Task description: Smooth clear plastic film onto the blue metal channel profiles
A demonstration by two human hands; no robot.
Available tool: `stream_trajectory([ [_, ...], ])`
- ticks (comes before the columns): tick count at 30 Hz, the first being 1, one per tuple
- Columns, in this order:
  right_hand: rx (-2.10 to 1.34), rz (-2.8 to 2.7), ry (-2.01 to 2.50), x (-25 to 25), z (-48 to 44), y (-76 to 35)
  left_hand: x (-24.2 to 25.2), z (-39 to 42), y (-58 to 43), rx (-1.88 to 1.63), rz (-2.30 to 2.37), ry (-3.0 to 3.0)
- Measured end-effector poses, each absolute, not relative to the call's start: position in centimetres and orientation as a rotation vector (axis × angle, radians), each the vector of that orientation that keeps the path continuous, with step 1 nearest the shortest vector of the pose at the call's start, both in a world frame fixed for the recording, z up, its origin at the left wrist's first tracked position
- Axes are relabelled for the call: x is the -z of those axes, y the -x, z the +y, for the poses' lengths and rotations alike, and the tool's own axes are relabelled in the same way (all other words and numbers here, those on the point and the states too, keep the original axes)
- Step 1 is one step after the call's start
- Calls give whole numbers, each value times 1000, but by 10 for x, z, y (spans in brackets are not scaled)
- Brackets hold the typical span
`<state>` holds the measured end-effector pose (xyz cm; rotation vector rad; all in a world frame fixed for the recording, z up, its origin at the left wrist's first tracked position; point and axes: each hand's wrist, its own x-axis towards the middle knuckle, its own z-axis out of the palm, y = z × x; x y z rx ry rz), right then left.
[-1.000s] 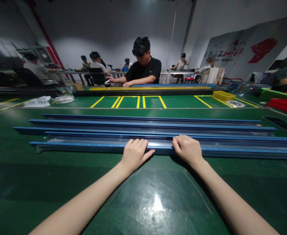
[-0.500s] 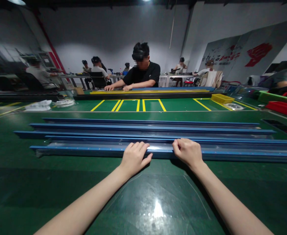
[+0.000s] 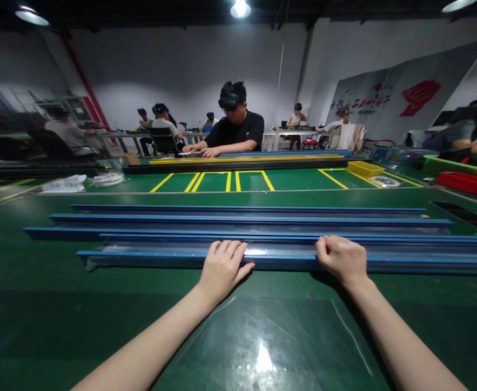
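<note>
Blue channel (image 3: 281, 263); left hand (image 3: 224, 266) atop, fingers slightly spread; right hand (image 3: 342, 259) gripping it, fingers curled

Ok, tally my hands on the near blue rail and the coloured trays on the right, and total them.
Hands: 2, left hand and right hand, both at the near blue rail
Yellow tray: 1
Red tray: 1
Green tray: 1
Total: 5
</note>
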<state>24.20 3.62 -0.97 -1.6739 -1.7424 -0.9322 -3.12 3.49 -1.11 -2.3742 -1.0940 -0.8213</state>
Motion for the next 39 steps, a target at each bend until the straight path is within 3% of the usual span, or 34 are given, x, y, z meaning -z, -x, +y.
stream_trajectory([
  [39, 857, -1760, 1784, 5, 31, -245, 11, 34, 31, 658, -1224, 2362],
])
